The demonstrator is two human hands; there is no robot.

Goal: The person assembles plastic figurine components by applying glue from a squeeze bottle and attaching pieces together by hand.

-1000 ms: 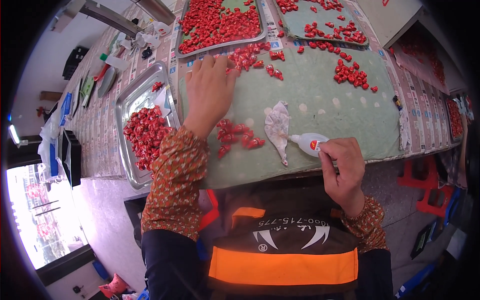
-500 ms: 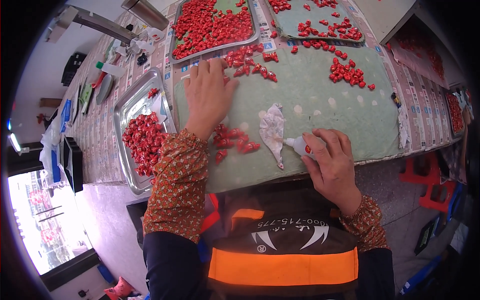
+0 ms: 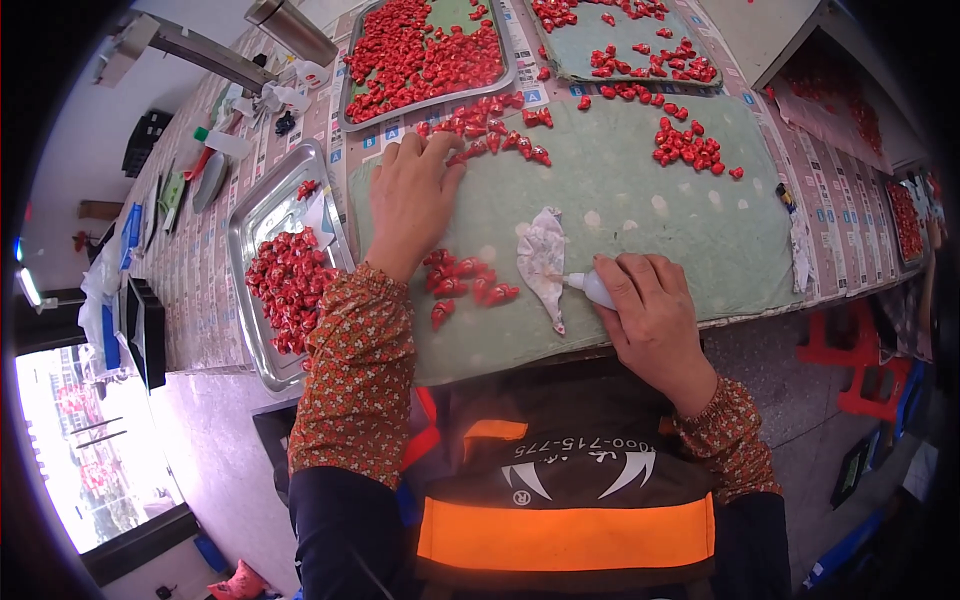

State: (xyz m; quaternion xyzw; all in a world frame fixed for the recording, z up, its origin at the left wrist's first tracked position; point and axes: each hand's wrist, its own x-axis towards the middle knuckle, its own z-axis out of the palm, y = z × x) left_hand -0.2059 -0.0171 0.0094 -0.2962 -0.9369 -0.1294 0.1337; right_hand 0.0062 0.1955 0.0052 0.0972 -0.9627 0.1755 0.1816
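Note:
My left hand (image 3: 412, 200) rests at the left of a green cloth-covered board (image 3: 620, 190), fingers bent and thumb apart. Its fingertips are at a row of small shiny red ornaments (image 3: 490, 130); nothing shows between them. In my right hand (image 3: 650, 310), thumb and fingers close round a small white squeeze bottle (image 3: 594, 287), lying tilted. The bottle's thin nozzle points left and touches or overlaps a stained, crumpled white cloth (image 3: 541, 262). Left of that cloth lies a loose group of red ornaments (image 3: 468, 276). Another cluster of red ornaments (image 3: 690, 146) sits at the board's far right.
A metal tray (image 3: 335, 165) with heaped red ornaments stands left of my left forearm. Beyond the board are a larger filled tray (image 3: 507, 75) and a second green board (image 3: 640, 79) with scattered ornaments. A green-capped bottle (image 3: 222, 142) and a steel flask (image 3: 290, 30) are far left.
My left hand has drawn slightly nearer and its fingers have bent more at the red ornaments. My right hand has shifted a little left, its fingers further forward over the bottle.

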